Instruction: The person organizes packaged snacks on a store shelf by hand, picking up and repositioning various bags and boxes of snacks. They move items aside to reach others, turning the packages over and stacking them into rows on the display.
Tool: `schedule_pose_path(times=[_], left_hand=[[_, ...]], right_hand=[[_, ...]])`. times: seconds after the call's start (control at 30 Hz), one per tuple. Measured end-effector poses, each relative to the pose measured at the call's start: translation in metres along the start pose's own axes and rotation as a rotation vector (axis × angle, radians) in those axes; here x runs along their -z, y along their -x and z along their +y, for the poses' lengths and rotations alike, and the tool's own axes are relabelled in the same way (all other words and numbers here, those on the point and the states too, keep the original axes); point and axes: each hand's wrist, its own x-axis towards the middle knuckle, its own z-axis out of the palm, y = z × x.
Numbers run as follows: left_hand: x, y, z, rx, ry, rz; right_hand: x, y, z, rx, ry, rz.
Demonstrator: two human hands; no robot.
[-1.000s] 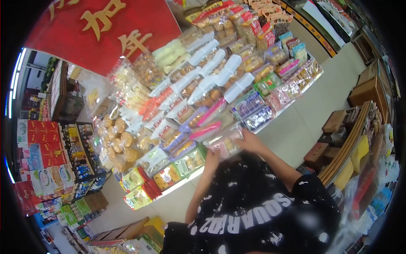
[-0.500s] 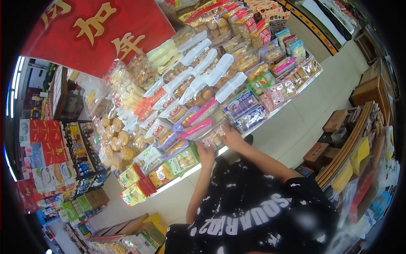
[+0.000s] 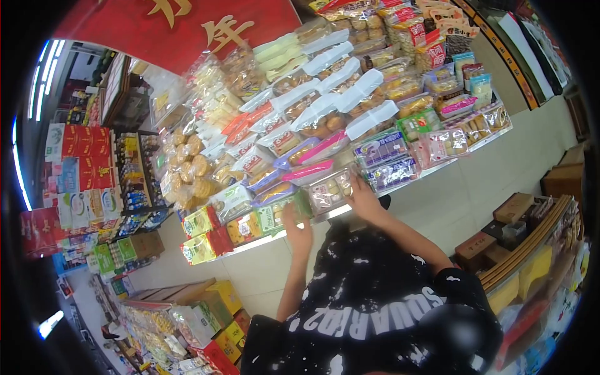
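Observation:
A clear-wrapped pack of round pastries (image 3: 329,192), edged in pinkish brown, lies in the front row of the display. My right hand (image 3: 365,201) has its fingers closed at the right end of this pack; their tips are partly hidden. My left hand (image 3: 297,232) is apart from it, with blurred, stretched fingers over the right part of a green pastry pack (image 3: 269,216). Nothing shows in the left hand. Purple pastry packs (image 3: 392,175) lie just right of my right hand. Behind the pack sits a pink-topped bag (image 3: 307,171).
Bagged snacks with white tops (image 3: 372,120) fill the sloping display. Yellow-and-red packs (image 3: 203,234) stand at its left front corner. A red sign (image 3: 144,31) rises behind. Wooden shelving (image 3: 525,240) stands at the right, and boxes (image 3: 222,300) are stacked lower left.
My left hand has come off the pastry pack's left end and moved left to the green pack. My right hand stays at the right end. The view has shifted, so the display appears further right.

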Motion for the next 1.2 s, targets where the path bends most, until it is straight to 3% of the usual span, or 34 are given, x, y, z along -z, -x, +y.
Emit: schedule_pose_path(times=[0.07, 0.13, 0.17, 0.27, 0.47, 0.6, 0.73, 0.8, 0.93, 1.0, 1.07, 1.13, 1.2], left_hand=[[0.016, 0.001, -0.045, 0.006, -0.052, 0.078], [0.037, 0.002, -0.064, -0.031, -0.543, -0.025], [0.045, 0.003, -0.072, 0.055, -0.532, -0.198], [0.042, 0.009, -0.076, 0.008, -0.552, -0.233], [0.003, 0.01, -0.076, 0.09, -0.625, -0.109], [0.009, 0.006, -0.071, 0.124, -0.632, -0.175], [0.009, 0.012, -0.079, 0.025, -0.617, -0.175], [0.012, 0.012, -0.078, 0.089, -0.635, -0.175], [0.022, 0.006, -0.065, 0.119, -0.581, -0.214], [0.022, 0.004, -0.06, -0.021, -0.574, -0.099], [0.022, -0.001, -0.044, -0.082, -0.578, -0.091], [0.017, -0.005, -0.033, -0.3, -0.374, -0.038], [0.004, -0.007, -0.02, -0.34, -0.327, -0.025]], right_hand=[[0.001, -0.001, 0.002, 0.009, 0.007, -0.002], [0.003, -0.002, 0.005, 0.002, 0.03, -0.069], [0.005, -0.002, 0.005, 0.008, 0.038, -0.069], [0.003, -0.002, 0.004, 0.1, 0.057, -0.005], [-0.011, -0.001, 0.0, 0.075, 0.151, 0.083], [-0.014, 0.004, -0.002, 0.057, 0.085, 0.065], [-0.003, 0.012, -0.012, -0.004, 0.025, 0.063], [-0.003, 0.013, -0.012, -0.006, 0.045, 0.031], [0.05, 0.014, -0.027, -0.006, -0.065, 0.09], [0.106, 0.027, -0.036, -0.341, -0.28, 0.198], [0.162, 0.035, -0.026, -0.24, -0.233, 0.444], [0.214, 0.038, 0.02, -0.007, 0.42, 0.487], [0.263, 0.038, 0.041, -0.056, 0.57, 0.333]])
